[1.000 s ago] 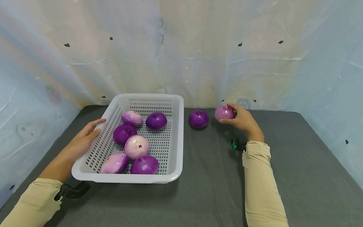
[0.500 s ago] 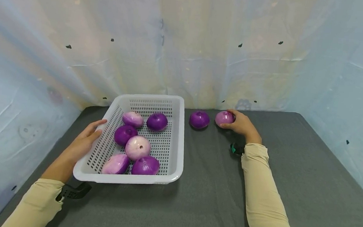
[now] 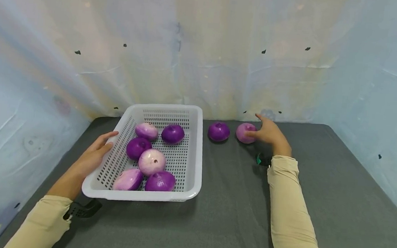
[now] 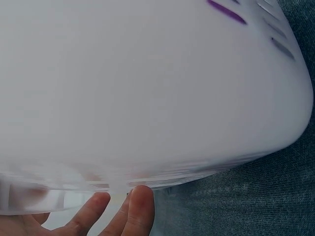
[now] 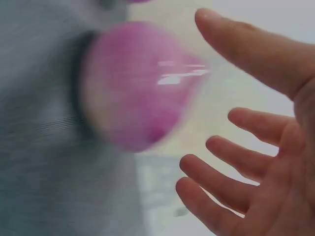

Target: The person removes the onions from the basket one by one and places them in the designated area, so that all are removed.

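Observation:
In the head view my left hand [image 3: 90,160] rests against the left side of a white slotted plastic basket [image 3: 198,155], its extended fingers touching the outer wall [image 4: 147,98] near the rim. Peeled red onions lie in the basket, among them a pale onion [image 3: 152,162] and a dark purple onion [image 3: 173,134]. My right hand [image 3: 271,135] is spread beside a pink-purple onion [image 3: 244,132] on the table. The right wrist view shows a gap between this onion [image 5: 140,88] and the thumb and fingers. Just left of it sits a darker purple onion [image 3: 218,131].
Dark grey cloth covers the table [image 3: 233,213]. A pale patterned curtain [image 3: 205,49] hangs along the back edge, with a light blue sheet [image 3: 380,108] at the right.
My right hand has lowered the pink-purple onion to the table beside the darker one, let go and opened its fingers. The left hand stays at the basket.

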Tool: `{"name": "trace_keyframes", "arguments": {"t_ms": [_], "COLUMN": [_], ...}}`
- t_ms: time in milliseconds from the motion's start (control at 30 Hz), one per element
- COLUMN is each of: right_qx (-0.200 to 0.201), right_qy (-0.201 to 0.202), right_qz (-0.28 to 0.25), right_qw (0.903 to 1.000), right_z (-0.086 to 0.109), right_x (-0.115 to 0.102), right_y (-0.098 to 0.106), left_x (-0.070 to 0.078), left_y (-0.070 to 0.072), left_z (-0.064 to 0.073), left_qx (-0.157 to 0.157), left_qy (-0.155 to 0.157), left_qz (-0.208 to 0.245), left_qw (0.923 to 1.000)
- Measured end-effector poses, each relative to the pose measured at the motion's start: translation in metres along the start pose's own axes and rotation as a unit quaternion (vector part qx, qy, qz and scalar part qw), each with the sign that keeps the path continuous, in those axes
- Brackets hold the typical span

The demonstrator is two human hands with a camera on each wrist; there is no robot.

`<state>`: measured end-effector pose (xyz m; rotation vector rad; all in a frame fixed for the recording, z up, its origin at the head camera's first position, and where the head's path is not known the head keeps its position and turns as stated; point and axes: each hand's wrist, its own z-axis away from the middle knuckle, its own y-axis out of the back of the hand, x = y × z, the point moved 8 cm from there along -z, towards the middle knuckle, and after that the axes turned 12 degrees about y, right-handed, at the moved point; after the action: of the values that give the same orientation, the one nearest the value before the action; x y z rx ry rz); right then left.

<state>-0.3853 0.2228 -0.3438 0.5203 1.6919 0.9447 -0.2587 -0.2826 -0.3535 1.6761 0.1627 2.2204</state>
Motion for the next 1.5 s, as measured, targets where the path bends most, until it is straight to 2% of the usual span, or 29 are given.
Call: {"name": "trace_keyframes", "arguments": {"t_ms": [100,167,300,400,500,633,733,833,967,1067,1167,1367,1500], "right_qx": [0.007,0.008,0.002,-0.019,-0.035,-0.062,-0.098,-0.133,-0.182,-0.215,-0.239,-0.284,-0.281], "right_qy": [0.03,0.064,0.137,0.188,0.246,0.326,0.365,0.385,0.387,0.379,0.373,0.362,0.344], "right_qz": [-0.002,-0.006,-0.031,-0.056,-0.055,-0.032,-0.042,-0.041,-0.003,0.035,0.072,0.15,0.169], "right_qw": [0.9995,0.9979,0.99,0.9803,0.967,0.9426,0.9248,0.9124,0.9039,0.8994,0.8935,0.8749,0.8797], "right_z": [0.004,0.005,0.005,0.009,0.015,0.027,0.036,0.041,0.042,0.043,0.045,0.052,0.052], "right_x": [-0.024,-0.046,-0.095,-0.137,-0.181,-0.237,-0.263,-0.276,-0.278,-0.274,-0.27,-0.265,-0.263], "right_y": [0.016,0.022,0.019,0.005,-0.013,-0.041,-0.066,-0.094,-0.132,-0.151,-0.162,-0.175,-0.175], "left_x": [0.003,0.005,0.007,0.004,0.001,-0.002,0.0,0.001,0.001,0.0,-0.001,-0.004,-0.004], "left_y": [0.0,0.0,0.0,0.001,0.002,0.002,0.002,0.002,0.001,0.0,0.0,0.002,0.002], "left_z": [0.0,0.0,0.0,-0.001,0.0,0.0,-0.002,-0.002,-0.001,-0.001,0.0,0.0,-0.001], "left_qx": [-0.001,-0.001,-0.001,0.002,0.009,0.015,0.013,0.016,0.016,0.016,0.017,0.019,0.013], "left_qy": [-0.001,-0.006,-0.005,0.009,0.022,0.018,0.007,0.004,0.012,0.014,0.014,0.02,0.024], "left_qz": [0.002,0.003,0.0,-0.004,-0.016,-0.024,-0.02,-0.02,-0.012,-0.01,-0.015,-0.012,0.002], "left_qw": [1.0,1.0,1.0,0.9999,0.9996,0.9995,0.9997,0.9997,0.9997,0.9997,0.9996,0.9995,0.9996]}}
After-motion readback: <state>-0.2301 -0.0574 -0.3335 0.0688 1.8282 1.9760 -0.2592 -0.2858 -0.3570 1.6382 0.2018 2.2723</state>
